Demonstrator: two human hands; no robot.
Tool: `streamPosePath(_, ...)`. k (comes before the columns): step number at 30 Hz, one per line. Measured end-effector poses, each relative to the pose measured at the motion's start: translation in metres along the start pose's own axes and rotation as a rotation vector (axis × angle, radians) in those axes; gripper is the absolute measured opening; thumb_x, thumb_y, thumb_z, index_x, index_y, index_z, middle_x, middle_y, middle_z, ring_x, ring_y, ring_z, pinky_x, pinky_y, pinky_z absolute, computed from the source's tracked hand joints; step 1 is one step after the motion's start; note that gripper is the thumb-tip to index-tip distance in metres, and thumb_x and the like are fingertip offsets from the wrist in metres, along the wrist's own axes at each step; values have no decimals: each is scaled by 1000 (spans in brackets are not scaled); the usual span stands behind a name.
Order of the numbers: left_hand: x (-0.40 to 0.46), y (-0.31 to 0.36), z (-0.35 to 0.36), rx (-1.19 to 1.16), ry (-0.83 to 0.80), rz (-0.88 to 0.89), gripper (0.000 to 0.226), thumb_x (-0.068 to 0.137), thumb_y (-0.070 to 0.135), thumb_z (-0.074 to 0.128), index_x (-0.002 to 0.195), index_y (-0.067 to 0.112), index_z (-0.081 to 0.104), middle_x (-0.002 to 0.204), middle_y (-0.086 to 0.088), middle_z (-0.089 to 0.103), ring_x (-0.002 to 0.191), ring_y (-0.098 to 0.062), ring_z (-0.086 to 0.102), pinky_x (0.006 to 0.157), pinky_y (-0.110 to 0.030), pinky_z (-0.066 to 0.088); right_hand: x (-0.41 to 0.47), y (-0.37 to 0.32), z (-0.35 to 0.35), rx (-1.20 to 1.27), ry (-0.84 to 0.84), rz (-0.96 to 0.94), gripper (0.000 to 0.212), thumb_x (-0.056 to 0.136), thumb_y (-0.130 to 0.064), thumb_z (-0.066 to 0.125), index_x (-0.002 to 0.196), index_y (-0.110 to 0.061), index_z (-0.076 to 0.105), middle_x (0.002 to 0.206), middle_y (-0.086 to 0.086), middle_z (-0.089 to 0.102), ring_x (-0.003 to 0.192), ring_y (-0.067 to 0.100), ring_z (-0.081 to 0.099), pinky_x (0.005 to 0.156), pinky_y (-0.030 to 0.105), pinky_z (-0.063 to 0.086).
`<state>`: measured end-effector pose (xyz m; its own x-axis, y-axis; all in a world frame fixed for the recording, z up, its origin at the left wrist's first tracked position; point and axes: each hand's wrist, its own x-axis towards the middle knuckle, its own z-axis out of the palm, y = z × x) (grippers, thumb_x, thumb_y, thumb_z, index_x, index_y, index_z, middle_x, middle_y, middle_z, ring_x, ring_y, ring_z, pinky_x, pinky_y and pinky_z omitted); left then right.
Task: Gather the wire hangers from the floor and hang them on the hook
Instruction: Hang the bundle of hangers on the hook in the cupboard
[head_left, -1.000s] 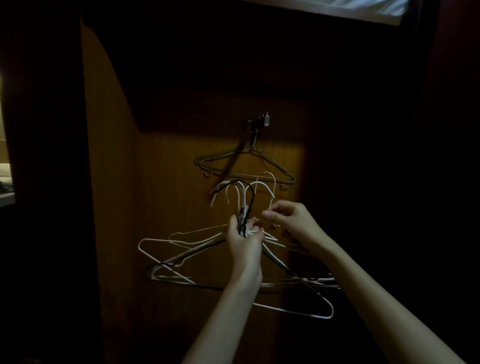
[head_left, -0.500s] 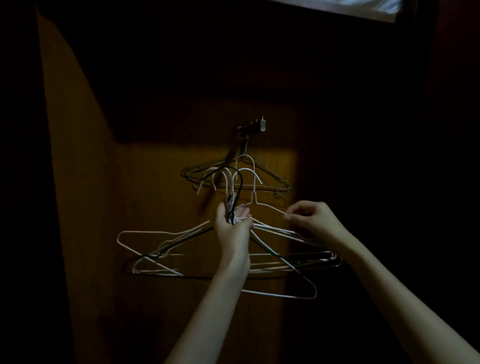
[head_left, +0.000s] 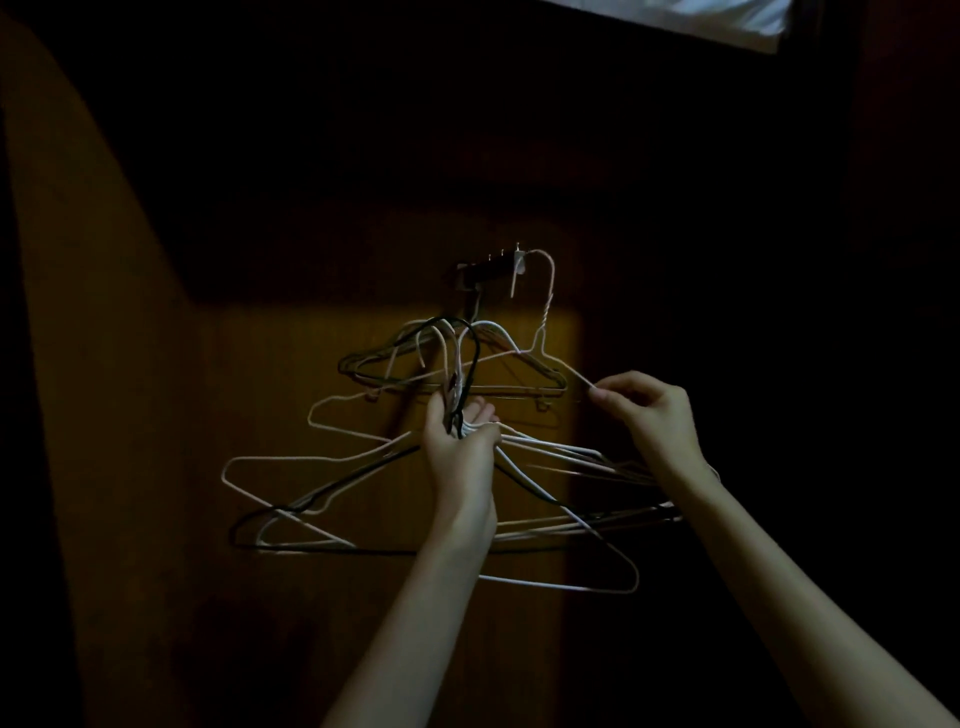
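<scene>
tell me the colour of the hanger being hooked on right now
White hanger, seen in the head view.

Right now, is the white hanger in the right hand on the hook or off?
On: the white hanger curls over the hook, while the right hand pinches its shoulder.

Both hands (head_left: 460, 447) (head_left: 649, 413) raised, fingers curled

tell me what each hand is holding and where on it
The left hand grips a bundle of wire hangers by their necks, just below the hooks. The right hand pinches the shoulder wire of one white hanger whose hook is over the wall hook.
</scene>
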<state>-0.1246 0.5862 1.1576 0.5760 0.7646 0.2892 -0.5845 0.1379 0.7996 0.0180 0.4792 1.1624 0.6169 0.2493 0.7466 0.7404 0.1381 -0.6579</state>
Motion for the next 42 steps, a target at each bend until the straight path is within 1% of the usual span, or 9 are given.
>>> streamPosePath(6,19,1,9,6,-11,5,79,85,-23,41,149,15,16,135,-19,50,121,-25,53,92,-27,43,28,7,3,-47,28,-50,5,84,-12,67,86,-16,70,80,-5,66,78,9,59,65,7,45)
streamPosePath(10,35,1,15,-13,18,9,80,84,-24,40,149,15,16,136,-20,49,121,-26,53,94,-28,43,49,17,16,-36,14,-39,5,84,-13,66,86,-15,70,81,-3,66,81,14,61,71,20,49)
streamPosePath(14,52,-2,18,0,26,20,79,85,-22,41,149,16,15,137,-19,48,122,-25,52,95,-28,43,70,29,26,1,8,-20,5,84,-12,66,86,-14,70,82,-1,66,81,15,62,73,26,51)
streamPosePath(23,95,-11,30,16,59,62,78,84,-23,40,149,16,19,136,-19,48,121,-25,53,93,-28,44,119,63,45,11,-19,-4,4,84,-13,66,86,-14,70,80,-3,64,79,13,60,69,21,50)
streamPosePath(28,118,-17,31,55,78,107,74,84,-22,41,146,16,27,135,-17,50,120,-23,54,89,-27,45,142,83,63,29,-48,29,4,84,-13,67,85,-14,70,80,-7,64,79,8,59,69,22,50)
streamPosePath(35,142,-25,28,82,131,134,72,83,-22,42,143,16,33,134,-15,50,117,-22,55,91,-28,45,167,108,90,52,-84,87,4,85,-14,65,86,-15,68,81,-7,62,75,2,56,60,12,43)
streamPosePath(38,150,-27,26,90,148,141,70,84,-21,42,142,17,36,133,-8,50,109,-14,54,91,-27,43,177,115,99,52,-114,99,5,85,-12,65,89,-12,69,79,-8,61,73,1,55,57,9,43)
streamPosePath(40,155,-29,25,96,159,143,69,84,-20,43,141,19,38,127,0,53,107,-10,51,90,-27,41,183,121,106,49,-134,102,6,85,-12,65,90,-10,69,80,-8,61,75,2,55,63,13,43)
streamPosePath(42,160,-31,25,100,171,146,69,84,-19,44,141,19,38,109,9,55,100,-7,51,89,-28,40,188,127,112,51,-146,119,7,85,-11,65,91,-9,69,80,-7,61,76,3,55,64,15,42)
